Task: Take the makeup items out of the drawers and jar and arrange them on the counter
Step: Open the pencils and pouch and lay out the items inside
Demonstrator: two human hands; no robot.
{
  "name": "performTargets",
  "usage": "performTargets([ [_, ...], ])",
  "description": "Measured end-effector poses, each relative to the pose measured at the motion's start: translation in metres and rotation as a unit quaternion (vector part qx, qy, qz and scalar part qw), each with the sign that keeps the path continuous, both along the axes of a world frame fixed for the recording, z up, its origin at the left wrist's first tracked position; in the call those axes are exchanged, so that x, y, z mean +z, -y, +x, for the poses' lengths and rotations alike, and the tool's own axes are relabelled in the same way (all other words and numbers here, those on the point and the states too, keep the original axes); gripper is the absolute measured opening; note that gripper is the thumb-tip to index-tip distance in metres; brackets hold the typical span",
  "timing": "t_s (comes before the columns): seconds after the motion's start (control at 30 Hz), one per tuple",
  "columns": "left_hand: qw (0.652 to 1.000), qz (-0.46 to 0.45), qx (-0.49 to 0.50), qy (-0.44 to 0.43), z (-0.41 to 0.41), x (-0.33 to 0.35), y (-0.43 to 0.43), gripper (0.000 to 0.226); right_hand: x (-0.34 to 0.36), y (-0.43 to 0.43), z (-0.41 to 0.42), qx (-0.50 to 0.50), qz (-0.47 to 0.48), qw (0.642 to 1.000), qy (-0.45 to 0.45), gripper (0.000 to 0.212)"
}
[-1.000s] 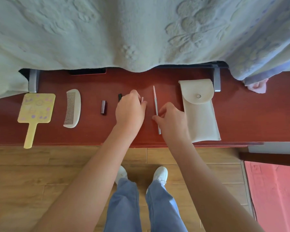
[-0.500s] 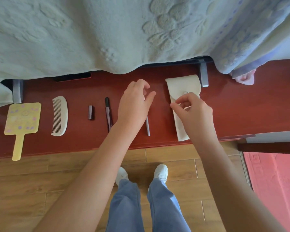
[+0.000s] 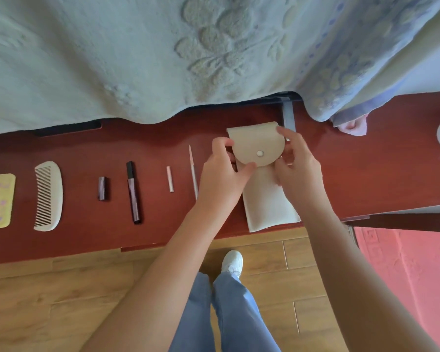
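Right of centre: beige snap pouch [image 3: 258,153] gripped at its flap by left hand [image 3: 222,177] and right hand [image 3: 299,166], probably for opening or straightening beside the row.

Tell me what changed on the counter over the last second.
Both hands left the thin sticks and moved right to the pouch: the left hand and right hand now grip its flap. The short pink stick and long thin stick lie released. Comb, small tube and dark pen stayed put.
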State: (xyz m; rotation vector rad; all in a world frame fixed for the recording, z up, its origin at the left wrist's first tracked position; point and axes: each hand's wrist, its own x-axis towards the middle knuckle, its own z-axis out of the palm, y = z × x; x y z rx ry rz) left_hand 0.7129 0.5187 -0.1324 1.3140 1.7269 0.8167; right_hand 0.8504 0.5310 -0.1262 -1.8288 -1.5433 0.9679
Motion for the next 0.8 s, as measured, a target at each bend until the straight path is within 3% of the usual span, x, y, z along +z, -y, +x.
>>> performTargets([
  [0.13, 0.996, 0.015, 0.062, 0.069, 0.006, 0.0, 0.008, 0.061, -0.004, -0.001, -0.006, 0.02, 0.02, 0.999, -0.018, 0.03],
  [0.27, 0.988, 0.007, 0.082, 0.132, 0.007, 0.0, 0.015, 0.053, -0.004, 0.005, -0.009, -0.011, 0.038, 0.997, -0.061, 0.016],
  [0.47, 0.985, -0.074, 0.0, 0.159, -0.002, 0.003, 0.038, 0.041, 0.029, 0.001, 0.003, -0.084, 0.084, 0.979, -0.168, 0.01],
  [0.57, 0.972, -0.097, -0.063, 0.207, -0.005, 0.011, 0.049, 0.058, 0.041, -0.004, 0.009, -0.021, 0.082, 0.971, -0.223, 0.024],
  [0.7, 0.957, -0.104, -0.095, 0.253, -0.006, 0.019, 0.05, 0.092, 0.035, 0.004, 0.02, 0.084, 0.067, 0.989, -0.104, 0.019],
  [0.8, 0.96, -0.097, -0.116, 0.236, -0.004, 0.025, 0.05, 0.102, 0.035, 0.01, 0.024, 0.123, 0.062, 0.99, -0.03, 0.011],
])
